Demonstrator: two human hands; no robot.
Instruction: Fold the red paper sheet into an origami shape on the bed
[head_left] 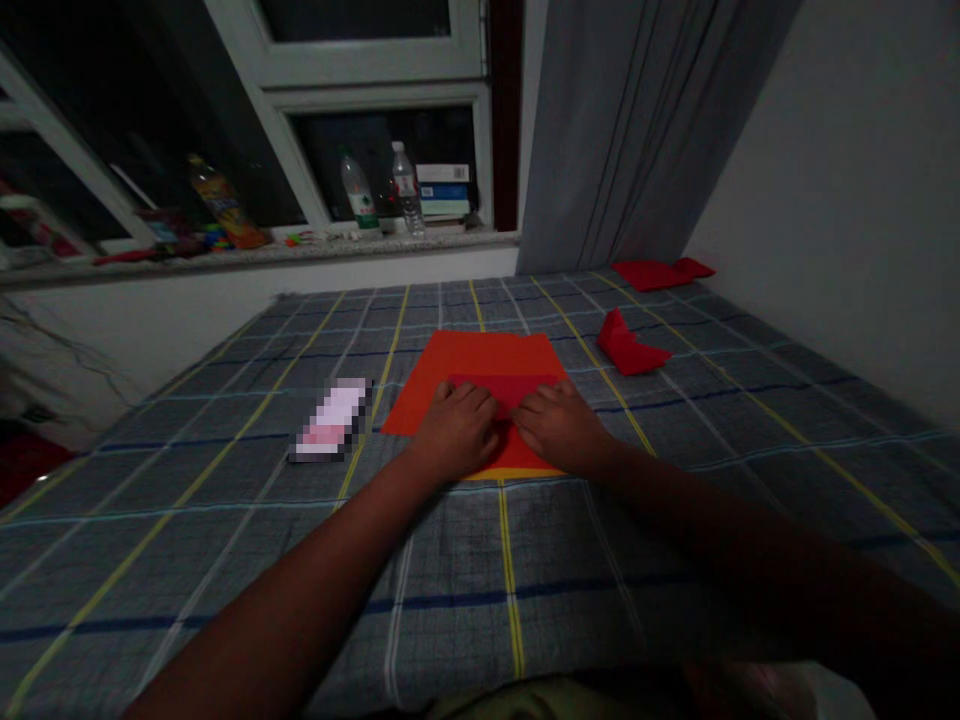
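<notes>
Two bare hands are pressing down side by side on a dark red folded paper piece (504,390), which is lying on top of a larger flat orange paper sheet (480,362) in the middle of a bed covered in grey checked cloth with yellow and blue lines (225,520). The left hand (456,432) is resting with its fingers (469,397) curled loosely and flat on the paper's left part, grasping nothing. The right hand (561,428) is lying just beside it, its fingers (541,398) likewise bent and pushing on the paper's right part, not closed around anything. Far to the right, a small red folded paper shape (628,347) is sitting on the cloth, and another flat red folded paper (660,271) is lying farther off near a grey curtain (637,120). Left of the orange sheet, a blurred pinkish-white object (331,420) is lying on the bed. On the far windowsill (262,252), two clear plastic bottles (382,195) are standing beside a stack of books (444,190).
</notes>
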